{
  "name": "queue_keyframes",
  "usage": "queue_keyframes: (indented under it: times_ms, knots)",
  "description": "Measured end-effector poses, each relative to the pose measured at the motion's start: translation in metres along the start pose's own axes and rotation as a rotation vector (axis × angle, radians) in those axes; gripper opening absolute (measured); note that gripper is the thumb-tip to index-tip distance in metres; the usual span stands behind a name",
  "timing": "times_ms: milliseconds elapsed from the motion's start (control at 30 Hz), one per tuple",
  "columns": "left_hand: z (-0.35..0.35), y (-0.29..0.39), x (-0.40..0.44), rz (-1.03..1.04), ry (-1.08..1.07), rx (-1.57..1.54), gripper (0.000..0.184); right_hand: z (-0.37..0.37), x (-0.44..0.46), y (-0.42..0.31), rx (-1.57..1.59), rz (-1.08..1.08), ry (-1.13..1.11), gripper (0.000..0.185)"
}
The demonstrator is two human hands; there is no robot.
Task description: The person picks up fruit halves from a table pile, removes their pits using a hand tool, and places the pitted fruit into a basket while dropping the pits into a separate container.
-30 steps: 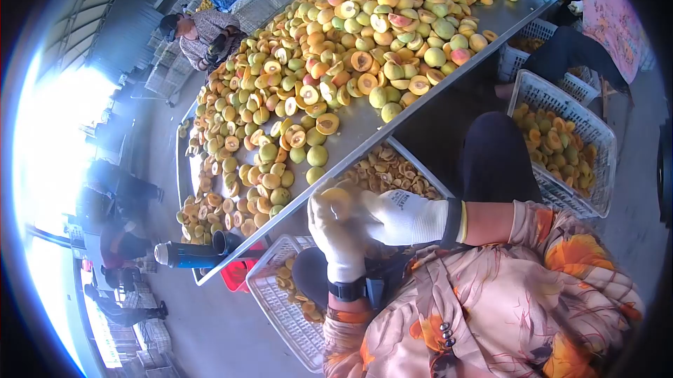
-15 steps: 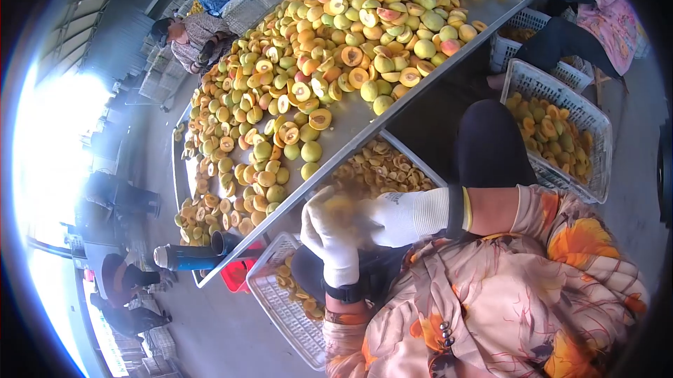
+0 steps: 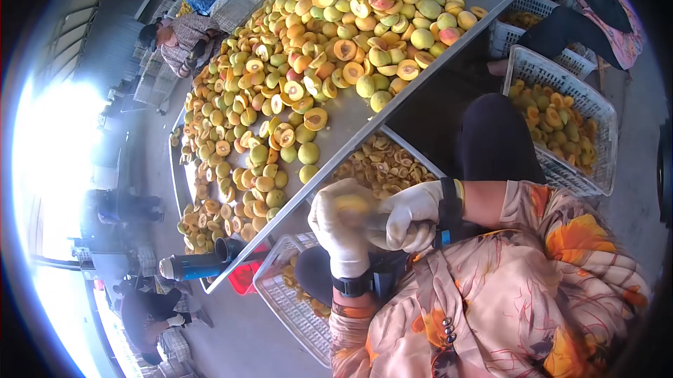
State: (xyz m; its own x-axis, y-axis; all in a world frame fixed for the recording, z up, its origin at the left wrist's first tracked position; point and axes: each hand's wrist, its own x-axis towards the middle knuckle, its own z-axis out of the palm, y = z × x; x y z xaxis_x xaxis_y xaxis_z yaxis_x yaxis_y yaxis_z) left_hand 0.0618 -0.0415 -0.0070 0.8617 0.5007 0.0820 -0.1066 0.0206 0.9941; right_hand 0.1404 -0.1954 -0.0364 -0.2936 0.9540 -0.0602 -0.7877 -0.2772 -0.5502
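Since the earlier frame the right hand (image 3: pixel 406 218) has rolled over, so that its curled fingers show near the blurred yellow fruit piece (image 3: pixel 354 203), just right of and below the centre of the frame. The left hand (image 3: pixel 336 220) grasps that piece; the right is clenched close beside it, but blur hides whether it holds anything. Both wear white gloves. Just above them, a pale-rimmed bin (image 3: pixel 415 148) holds thin brownish pieces. The metal table (image 3: pixel 350 115) slants across the upper frame under heaped halved and whole fruit (image 3: pixel 308 63). White crates of fruit stand at lower centre-left (image 3: pixel 289 332) and right (image 3: pixel 601 115); a blue flask (image 3: pixel 189 267) lies at the table's lower-left end.
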Motion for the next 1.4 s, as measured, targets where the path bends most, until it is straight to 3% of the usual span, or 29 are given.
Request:
queue_keyframes:
  times_ms: [133,267,367,433,467,500,533,567,633,700,733,767,800,900,967,1067,1100,1200,1233,1300,1333,1400]
  knots:
    - [-0.011,-0.011,0.001,-0.013,0.036,0.088,0.053,-0.017,0.014,0.005,0.197,0.074,-0.131,0.012]
    - [-0.019,-0.008,-0.003,-0.228,0.144,-0.213,0.041,-0.022,0.027,-0.002,0.208,0.121,-0.178,0.012]
    - [-0.057,-0.019,0.006,-0.333,0.346,-0.409,0.049,-0.014,0.031,-0.014,-0.069,0.086,-0.202,0.012]
    - [-0.101,-0.022,-0.001,-0.077,0.47,-0.026,0.046,-0.024,0.04,-0.014,-0.496,0.062,-0.028,0.017]
    - [-0.134,-0.007,-0.011,-0.141,0.369,-0.205,0.047,-0.034,0.039,-0.012,-0.636,0.07,0.102,0.02]
    - [-0.171,-0.014,-0.015,-0.084,0.436,0.052,0.045,-0.045,0.036,-0.007,-0.776,0.081,0.231,0.025]
    - [-0.209,-0.022,-0.019,-0.049,0.521,0.316,0.042,-0.063,0.032,0.003,-1.174,-0.059,0.416,0.032]
    - [-0.222,-0.018,-0.016,-0.044,0.471,0.752,0.035,-0.069,0.03,-0.004,-1.389,0.379,0.589,0.04]
    - [-0.235,-0.017,-0.008,-0.03,0.326,1.607,0.03,-0.082,0.026,-0.002,-1.397,0.376,0.717,0.037]
    - [-0.22,-0.021,0.029,-0.029,0.28,1.28,0.033,-0.078,0.03,-0.001,-1.405,0.299,0.756,0.036]
    - [-0.2,-0.02,0.055,-0.047,0.249,1.146,0.034,-0.081,0.036,0.009,-1.466,0.134,0.821,0.029]
    - [-0.191,-0.032,0.084,0.078,0.144,1.157,0.035,-0.085,0.041,0.016,-1.527,-0.037,0.884,0.022]
    - [-0.166,-0.038,0.109,-0.025,0.112,1.142,0.033,-0.082,0.042,0.008,-1.509,0.057,0.841,0.036]
    - [-0.129,-0.082,0.164,-0.06,-0.114,1.352,0.062,-0.136,0.038,0.033,-1.716,0.619,0.718,0.035]
    - [-0.109,-0.097,0.183,-0.226,-0.191,1.378,0.063,-0.12,0.029,0.022,-1.588,0.511,0.803,0.034]
    - [-0.112,-0.095,0.185,-0.154,-0.16,1.296,0.06,-0.089,0.03,-0.004,-1.501,0.349,0.851,0.029]
    - [-0.124,-0.097,0.182,-0.092,-0.098,1.242,0.049,-0.084,0.027,-0.006,-1.448,0.236,0.87,0.027]
    - [-0.124,-0.048,0.146,-0.174,-0.016,0.449,0.034,-0.071,0.026,-0.006,-1.342,-0.126,0.886,0.024]
    - [-0.132,-0.042,0.134,-0.259,-0.068,0.08,0.043,-0.068,0.031,-0.005,-1.346,-0.256,0.873,0.024]
    - [-0.126,-0.028,0.099,-0.286,-0.109,-0.35,0.054,-0.058,0.041,-0.002,-1.345,-0.52,0.842,0.028]
    - [-0.118,-0.021,0.083,-0.272,-0.128,-0.445,0.059,-0.05,0.045,-0.003,-1.349,-0.591,0.821,0.031]
    - [-0.1,-0.015,0.054,-0.254,-0.146,-0.605,0.065,-0.031,0.047,-0.008,-1.395,-0.581,0.79,0.02]
